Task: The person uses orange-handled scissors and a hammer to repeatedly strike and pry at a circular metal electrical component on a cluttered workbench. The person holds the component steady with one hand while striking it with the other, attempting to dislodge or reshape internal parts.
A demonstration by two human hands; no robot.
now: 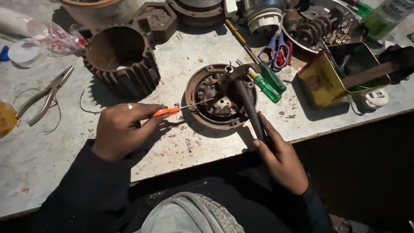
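Observation:
A rusty round motor end housing (pixel 199 113) lies on the worn workbench (pixel 172 64) in front of me. My left hand (pixel 123 129), with a ring on one finger, grips an orange-handled screwdriver (pixel 166 112); its thin shaft reaches into the housing. My right hand (pixel 280 157) holds the dark handle of a hammer (pixel 249 108), whose metal head rests over the housing's upper right rim.
A finned cylindrical motor casing (pixel 120 60) stands at upper left. Pliers (pixel 45 95) lie at the left. Green-handled screwdrivers (pixel 268 82), scissors (pixel 276 49), a yellow tin box (pixel 340 73) and a tray of gears (pixel 315 26) crowd the right. The bench edge runs below my hands.

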